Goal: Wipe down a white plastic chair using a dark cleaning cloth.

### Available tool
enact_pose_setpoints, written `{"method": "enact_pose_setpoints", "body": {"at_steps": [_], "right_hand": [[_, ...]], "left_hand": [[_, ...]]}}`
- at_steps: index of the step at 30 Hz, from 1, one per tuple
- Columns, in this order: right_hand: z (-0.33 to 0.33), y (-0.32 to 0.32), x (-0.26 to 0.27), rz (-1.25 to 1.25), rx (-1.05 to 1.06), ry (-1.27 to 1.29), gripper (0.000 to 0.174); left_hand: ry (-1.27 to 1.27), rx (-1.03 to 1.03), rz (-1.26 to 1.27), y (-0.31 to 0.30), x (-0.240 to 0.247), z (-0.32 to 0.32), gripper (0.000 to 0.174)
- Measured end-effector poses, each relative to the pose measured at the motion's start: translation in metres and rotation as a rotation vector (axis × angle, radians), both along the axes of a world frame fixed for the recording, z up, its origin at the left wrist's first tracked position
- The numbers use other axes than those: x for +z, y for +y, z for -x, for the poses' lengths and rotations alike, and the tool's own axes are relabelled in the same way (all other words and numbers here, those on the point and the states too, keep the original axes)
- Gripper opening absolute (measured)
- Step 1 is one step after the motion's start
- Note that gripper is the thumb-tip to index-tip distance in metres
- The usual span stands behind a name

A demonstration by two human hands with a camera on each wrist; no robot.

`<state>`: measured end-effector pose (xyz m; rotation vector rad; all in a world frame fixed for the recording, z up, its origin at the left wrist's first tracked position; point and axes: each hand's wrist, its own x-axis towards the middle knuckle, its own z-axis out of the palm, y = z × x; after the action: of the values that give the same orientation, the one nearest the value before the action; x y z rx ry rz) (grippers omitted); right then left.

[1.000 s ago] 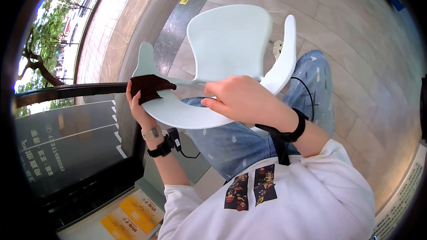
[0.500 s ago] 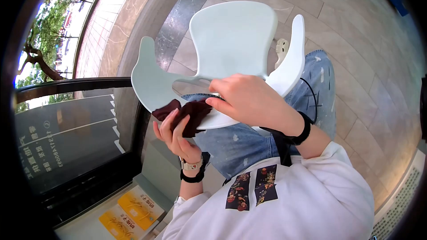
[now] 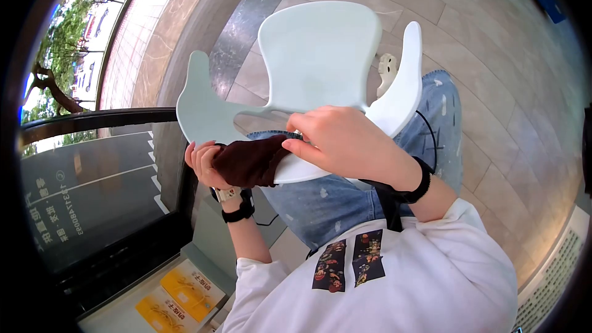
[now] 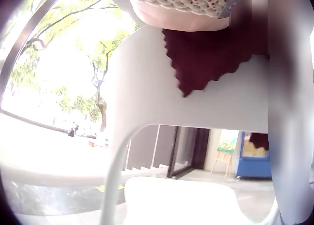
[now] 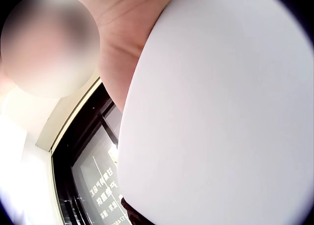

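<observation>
A pale mint plastic chair (image 3: 320,55) faces away from the person, its curved back rail running across in front of their lap. On the left part of that rail, the left hand (image 3: 208,165) holds a dark maroon cloth (image 3: 250,163) with fingers curled at the rail's outer edge. The cloth's scalloped border (image 4: 189,83) hangs down the chair's surface in the left wrist view. The right hand (image 3: 339,139) grips the middle of the rail, thumb and bent index finger showing near the cloth's right end. Its palm (image 5: 125,48) lies along the chair's edge in the right wrist view.
The person's jeans-clad legs (image 3: 327,203) straddle the chair back. Close by on the left is a dark-framed glass door (image 3: 98,185) with white lettering. Yellow packets (image 3: 191,287) lie at the lower left. A black cable (image 3: 431,129) loops over the right leg.
The left hand and cloth swept from the rail's left side toward its middle, then shifted back a little leftward. The right hand stays in about the same place on the rail.
</observation>
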<state>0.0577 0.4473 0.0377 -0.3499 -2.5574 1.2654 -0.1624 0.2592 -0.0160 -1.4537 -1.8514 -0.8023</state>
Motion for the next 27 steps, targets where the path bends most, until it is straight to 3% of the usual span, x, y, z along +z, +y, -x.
{"method": "enact_pose_setpoints", "body": {"at_steps": [1, 4, 7, 11, 17, 22, 27], "right_hand": [[0.000, 0.001, 0.001, 0.007, 0.008, -0.010, 0.027], [0.001, 0.001, -0.002, 0.019, -0.002, 0.012, 0.027], [0.001, 0.004, 0.002, 0.083, 0.014, -0.041, 0.028], [0.001, 0.003, -0.003, 0.070, -0.002, 0.024, 0.028], [0.000, 0.000, -0.007, 0.025, -0.029, 0.124, 0.030], [-0.003, -0.005, -0.005, -0.028, -0.103, 0.110, 0.026], [-0.003, -0.004, -0.005, 0.020, -0.002, 0.140, 0.028]], "left_hand": [[-0.022, -0.008, -0.037, 0.003, -0.001, 0.001, 0.016], [-0.224, -0.067, -0.239, 0.009, -0.010, -0.003, 0.019], [-0.113, 0.012, -0.118, 0.018, 0.006, -0.022, 0.026], [-0.143, -0.038, -0.024, 0.012, 0.014, -0.048, 0.035], [-0.242, -0.037, -0.044, 0.023, 0.003, -0.125, 0.032], [-0.217, 0.012, -0.061, 0.029, -0.001, -0.138, 0.027], [-0.236, -0.060, 0.100, 0.019, 0.014, -0.132, 0.021]]}}
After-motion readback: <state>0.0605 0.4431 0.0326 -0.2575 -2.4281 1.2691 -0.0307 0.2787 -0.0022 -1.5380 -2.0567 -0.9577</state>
